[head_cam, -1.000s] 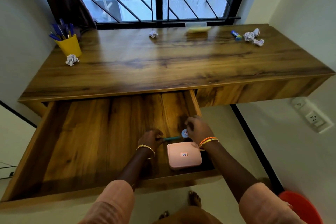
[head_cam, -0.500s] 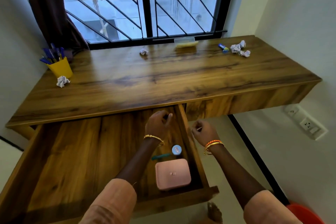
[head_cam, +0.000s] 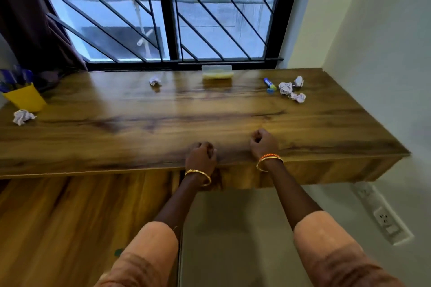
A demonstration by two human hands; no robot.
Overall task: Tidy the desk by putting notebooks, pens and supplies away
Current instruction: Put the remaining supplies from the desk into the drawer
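Note:
My left hand (head_cam: 201,155) and my right hand (head_cam: 263,143) hover over the front edge of the wooden desk (head_cam: 144,119), both with fingers curled and nothing in them. The drawer (head_cam: 70,216) below stands pulled out at the lower left; my arms hide most of its contents, and only a teal bit (head_cam: 119,251) shows. On the desk lie a blue glue stick (head_cam: 269,86), a clear box with yellow contents (head_cam: 217,72), and crumpled paper balls at the right (head_cam: 291,89), centre (head_cam: 155,81) and left (head_cam: 22,117). A yellow cup of blue pens (head_cam: 24,98) stands far left.
A barred window (head_cam: 163,18) and dark curtain (head_cam: 30,25) back the desk. A wall (head_cam: 384,53) closes off the right side, with a socket strip (head_cam: 384,219) low on it. Bare floor (head_cam: 233,228) lies beneath the desk's right half.
Both hands left the drawer, where a pink box, teal pen and small round item lay, and rose to the desk's front edge. The view tilted up and forward.

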